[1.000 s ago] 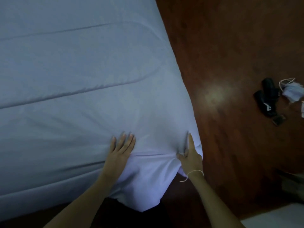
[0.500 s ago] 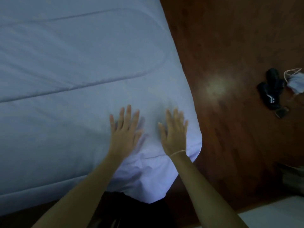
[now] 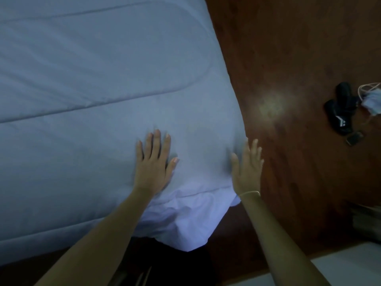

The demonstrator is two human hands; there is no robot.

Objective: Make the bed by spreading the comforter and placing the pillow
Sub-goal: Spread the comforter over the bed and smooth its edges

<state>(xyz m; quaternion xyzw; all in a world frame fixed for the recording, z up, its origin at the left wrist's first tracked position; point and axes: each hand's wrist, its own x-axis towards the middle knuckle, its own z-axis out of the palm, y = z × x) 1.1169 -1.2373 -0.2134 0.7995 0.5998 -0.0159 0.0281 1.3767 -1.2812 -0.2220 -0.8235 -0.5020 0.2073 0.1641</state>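
Comforter [image 3: 99,100]: pale blue, quilted in long stitched seams, spread over the bed; its long axis seems to run from the near corner toward the upper left.
Corner: rounded and rumpled, hanging over the bed's edge just below both hands.
Left hand [image 3: 153,164]: fingers straight and spread, palm flat on the comforter, inboard of the corner.
Right hand [image 3: 246,168]: blurred, fingers extended, grip on nothing, at the comforter's right edge.
Floor [image 3: 288,58]: glossy dark wood, open right of the comforter.
Black shoes [image 3: 340,109]: well right of the comforter.

Dim feed, bluish cast, wide-angle bend at edges.
I see one glare spot on the wood floor [image 3: 270,108]; right hand [image 3: 247,168] left of it is motion-blurred.
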